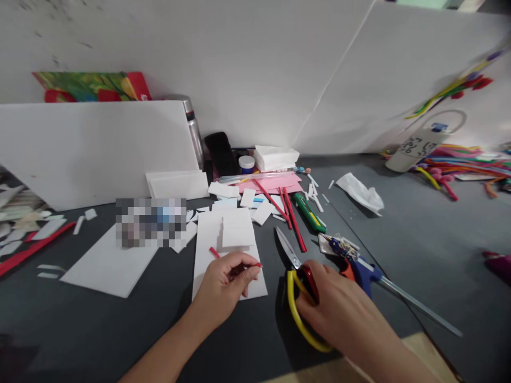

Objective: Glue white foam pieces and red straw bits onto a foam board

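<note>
My left hand (pixel 227 282) is closed in a pinch over a white board (pixel 205 229), with a small bit of red at its fingertips. A thin red strip (pixel 214 252) shows behind its knuckles; whether the two are one piece is hidden by the hand. On the board a folded white piece (pixel 238 232) stands up. My right hand (pixel 331 303) grips a pair of scissors (pixel 293 255) by the yellow and red handles, blades together and pointing away, just right of the board.
Beyond the scissors lie red strips (pixel 293 223) and a green utility knife (pixel 309 213). A blue glue gun (pixel 363 274) with a clear stick is right of my right hand. White paper scraps, a phone (pixel 221 154), a steel flask (pixel 195 130) and crumpled tissue (pixel 359 192) lie farther back.
</note>
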`<state>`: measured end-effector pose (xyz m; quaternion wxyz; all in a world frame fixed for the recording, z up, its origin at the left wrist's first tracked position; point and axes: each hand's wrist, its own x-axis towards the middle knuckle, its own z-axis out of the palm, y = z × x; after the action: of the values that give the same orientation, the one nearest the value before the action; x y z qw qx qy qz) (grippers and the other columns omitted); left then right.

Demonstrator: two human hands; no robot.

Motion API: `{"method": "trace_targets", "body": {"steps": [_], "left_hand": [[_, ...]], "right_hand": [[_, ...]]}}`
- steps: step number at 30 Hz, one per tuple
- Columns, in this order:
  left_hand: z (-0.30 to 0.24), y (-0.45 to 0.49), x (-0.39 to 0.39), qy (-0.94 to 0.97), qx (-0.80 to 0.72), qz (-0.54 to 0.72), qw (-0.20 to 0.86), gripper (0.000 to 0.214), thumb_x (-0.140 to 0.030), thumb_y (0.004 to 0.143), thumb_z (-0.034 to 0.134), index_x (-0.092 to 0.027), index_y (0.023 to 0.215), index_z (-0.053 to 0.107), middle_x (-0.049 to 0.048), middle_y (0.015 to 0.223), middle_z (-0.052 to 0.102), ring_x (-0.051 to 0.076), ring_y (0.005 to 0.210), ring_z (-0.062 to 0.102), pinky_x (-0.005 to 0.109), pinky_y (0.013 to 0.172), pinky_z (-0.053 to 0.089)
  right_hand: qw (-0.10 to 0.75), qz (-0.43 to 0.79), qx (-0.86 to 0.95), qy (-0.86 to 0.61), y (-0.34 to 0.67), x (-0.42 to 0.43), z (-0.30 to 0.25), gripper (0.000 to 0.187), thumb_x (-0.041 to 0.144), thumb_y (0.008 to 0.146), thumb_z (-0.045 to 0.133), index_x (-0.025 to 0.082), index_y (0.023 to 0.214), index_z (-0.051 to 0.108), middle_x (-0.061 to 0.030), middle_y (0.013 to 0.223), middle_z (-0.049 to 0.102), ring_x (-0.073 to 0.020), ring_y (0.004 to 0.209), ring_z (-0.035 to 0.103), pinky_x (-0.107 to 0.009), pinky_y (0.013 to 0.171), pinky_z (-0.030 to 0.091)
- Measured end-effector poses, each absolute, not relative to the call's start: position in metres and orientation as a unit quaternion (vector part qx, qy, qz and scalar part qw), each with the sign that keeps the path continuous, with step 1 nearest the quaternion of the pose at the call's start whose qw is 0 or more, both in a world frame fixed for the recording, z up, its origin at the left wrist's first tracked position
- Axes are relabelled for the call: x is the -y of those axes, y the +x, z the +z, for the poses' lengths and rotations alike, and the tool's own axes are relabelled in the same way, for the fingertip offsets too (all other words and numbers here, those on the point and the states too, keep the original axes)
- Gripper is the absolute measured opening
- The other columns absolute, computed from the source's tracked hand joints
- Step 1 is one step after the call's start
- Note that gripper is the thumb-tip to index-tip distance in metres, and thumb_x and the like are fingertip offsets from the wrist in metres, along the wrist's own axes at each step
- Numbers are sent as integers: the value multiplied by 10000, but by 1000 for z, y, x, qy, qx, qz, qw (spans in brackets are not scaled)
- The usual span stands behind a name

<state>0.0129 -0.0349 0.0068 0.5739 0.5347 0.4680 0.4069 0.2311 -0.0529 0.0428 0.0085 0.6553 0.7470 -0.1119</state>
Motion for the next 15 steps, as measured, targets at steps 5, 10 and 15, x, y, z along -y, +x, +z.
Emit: {"method": "trace_targets", "body": {"steps": [5,10,15], "left_hand": [[13,9,32,472,-461,442,608,218,-371,875,649,-153,891,650,7,721,645,66,464,517,177,409,352],[16,4,29,412,-421,482,649,190,-331,877,670,-144,869,635,26,715,686,72,453,536,190,430,392],[16,2,28,377,-377,504,680,149,-289,885,675,-146,860,640,33,725,704,83,471,565,196,446,421]], "right_hand": [[-45,-256,-715,649,248,47,50,181,297,828,543,209,980,588,-17,663,656,-211,586,612,-283,525,365],[-112,-294,-697,645,260,51,41,223,239,760,581,221,981,604,21,608,610,-181,525,566,-268,489,374],[-344,-448,-579,588,261,66,35,365,321,855,588,284,1203,485,20,674,595,-182,540,586,-262,445,426]]}}
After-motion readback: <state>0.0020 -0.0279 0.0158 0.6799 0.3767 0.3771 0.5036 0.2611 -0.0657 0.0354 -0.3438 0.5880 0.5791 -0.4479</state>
